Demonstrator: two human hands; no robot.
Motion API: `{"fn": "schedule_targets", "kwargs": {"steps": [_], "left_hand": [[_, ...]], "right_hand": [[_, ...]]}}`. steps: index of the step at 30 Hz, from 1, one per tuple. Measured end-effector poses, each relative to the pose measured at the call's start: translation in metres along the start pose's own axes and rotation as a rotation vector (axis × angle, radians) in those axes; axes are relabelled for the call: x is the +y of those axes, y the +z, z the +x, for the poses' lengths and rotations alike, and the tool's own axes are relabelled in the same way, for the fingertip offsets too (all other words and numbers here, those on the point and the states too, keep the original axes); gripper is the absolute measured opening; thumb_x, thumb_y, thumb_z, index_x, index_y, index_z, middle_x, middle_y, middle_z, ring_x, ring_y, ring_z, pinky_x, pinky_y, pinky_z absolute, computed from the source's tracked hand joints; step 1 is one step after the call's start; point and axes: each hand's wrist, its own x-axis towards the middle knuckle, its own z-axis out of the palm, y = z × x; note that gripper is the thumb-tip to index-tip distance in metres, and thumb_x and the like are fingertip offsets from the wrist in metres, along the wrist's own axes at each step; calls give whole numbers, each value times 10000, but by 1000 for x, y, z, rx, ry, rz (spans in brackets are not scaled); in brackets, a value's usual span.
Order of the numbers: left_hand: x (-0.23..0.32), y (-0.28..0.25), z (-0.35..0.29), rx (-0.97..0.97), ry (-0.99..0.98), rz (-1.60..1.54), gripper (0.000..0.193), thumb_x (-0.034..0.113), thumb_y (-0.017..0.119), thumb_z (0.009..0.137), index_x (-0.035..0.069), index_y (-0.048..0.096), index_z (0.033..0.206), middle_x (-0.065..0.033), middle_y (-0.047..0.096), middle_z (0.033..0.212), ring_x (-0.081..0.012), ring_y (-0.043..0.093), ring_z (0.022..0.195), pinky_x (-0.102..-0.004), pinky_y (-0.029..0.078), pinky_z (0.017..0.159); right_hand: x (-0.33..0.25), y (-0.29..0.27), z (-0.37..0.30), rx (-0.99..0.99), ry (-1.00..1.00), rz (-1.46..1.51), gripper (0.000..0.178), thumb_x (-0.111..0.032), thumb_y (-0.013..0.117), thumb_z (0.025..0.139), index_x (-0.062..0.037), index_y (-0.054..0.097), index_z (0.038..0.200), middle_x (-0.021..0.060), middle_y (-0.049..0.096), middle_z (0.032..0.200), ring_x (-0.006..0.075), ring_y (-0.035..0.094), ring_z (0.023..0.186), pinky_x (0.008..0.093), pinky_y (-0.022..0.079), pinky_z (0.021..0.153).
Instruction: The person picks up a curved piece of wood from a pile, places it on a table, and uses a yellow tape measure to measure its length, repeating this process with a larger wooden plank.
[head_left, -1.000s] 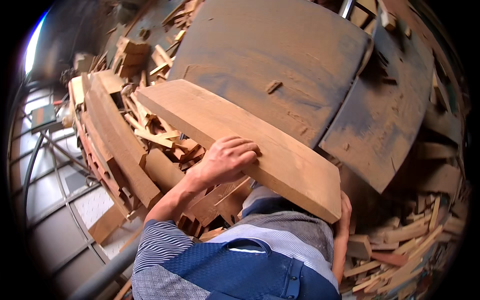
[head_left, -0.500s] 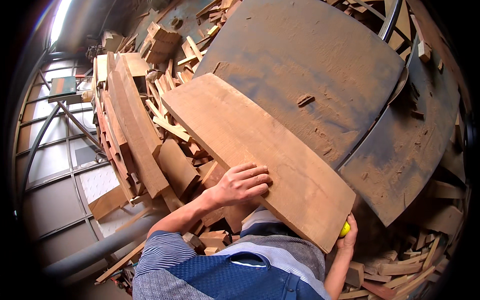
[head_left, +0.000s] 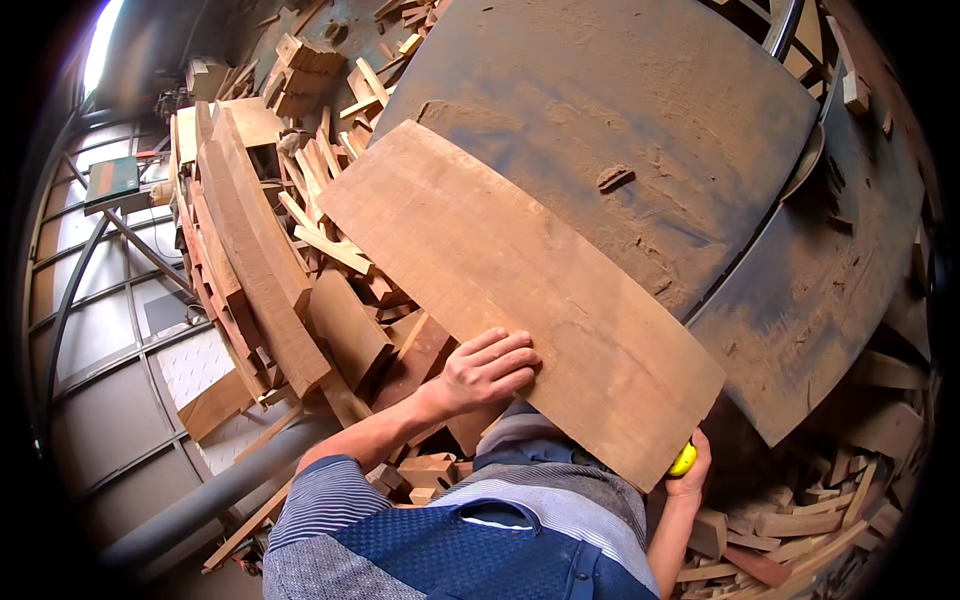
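Note:
A wide, thick wooden board (head_left: 530, 300) slants across the front of my body, its far left end over the edge of a dusty metal tabletop (head_left: 600, 120). My left hand (head_left: 489, 370) is closed over the board's near long edge, fingers lying on its upper face and the thumb hidden. At the board's near right end, my right hand (head_left: 692, 468) is closed around a small, rounded, bright yellow object (head_left: 683, 460). Part of that object is covered by the board and fingers, so its kind cannot be made out. Whether this hand also grips the board is hidden.
Long stacked timbers (head_left: 250, 240) stand at my left, with loose offcuts (head_left: 335, 245) beside them. More scrap wood (head_left: 800, 525) lies at the lower right. A second metal panel (head_left: 800, 340) adjoins the tabletop across a gap. A thick grey pipe (head_left: 220, 490) runs at the lower left.
The board has tilted slightly, showing its upper face more squarely and less of its end edge. Its right end has shifted a little up and right. Both hands keep their places on it.

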Motion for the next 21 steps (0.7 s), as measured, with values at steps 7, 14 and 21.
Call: {"fn": "schedule_targets", "kwargs": {"steps": [7,14,21], "left_hand": [[0,1,-2,14,-5,-5,75,169,658,829,126,676,888,-32,704,1134,-225,681,1165,-372,559,951],[4,-1,0,-10,-36,5,40,133,683,828,152,666,860,-11,719,1108,-224,694,1164,-386,539,985],[6,4,0,-24,-53,32,91,141,670,826,140,707,909,-6,722,1104,-214,687,1172,-387,526,1019]], "right_hand": [[2,2,0,-22,4,-1,501,-365,674,933,-44,634,1316,84,700,1258,250,674,1130,400,541,992],[3,5,-4,1,5,-9,456,-355,669,949,-53,645,1290,70,709,1217,229,688,1085,380,558,958],[0,8,-7,30,0,-49,395,-318,680,946,-43,671,1229,72,724,1145,218,693,1043,363,560,929]]}}
